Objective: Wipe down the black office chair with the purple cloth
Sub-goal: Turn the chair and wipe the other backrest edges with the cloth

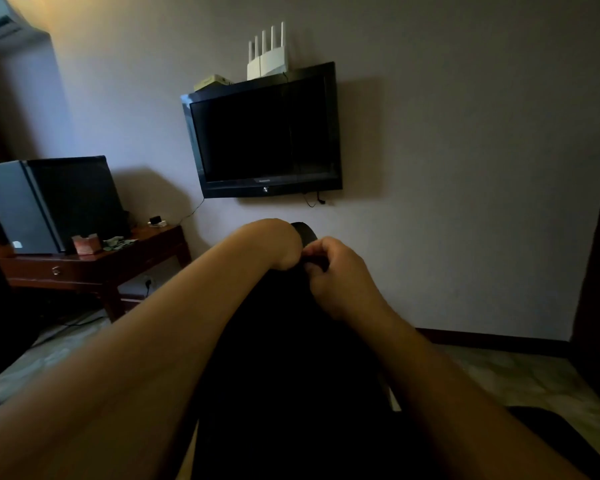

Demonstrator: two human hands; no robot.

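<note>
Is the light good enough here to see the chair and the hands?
Head view: dim, with warm light only at the upper left; the chair is a featureless black mass; the right hand shows clearly, but what it pinches is too dark to tell; the television looks skewed by the wide lens.

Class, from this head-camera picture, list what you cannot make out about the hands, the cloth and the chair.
Too dim, head view: no purple cloth can be told apart.
Hidden: the fingers of the left hand, behind its bent wrist.
Unclear: the right hand pinches dark material, cloth or chair.
In shadow: the black office chair, its outline lost, cut off by the bottom edge.
</note>
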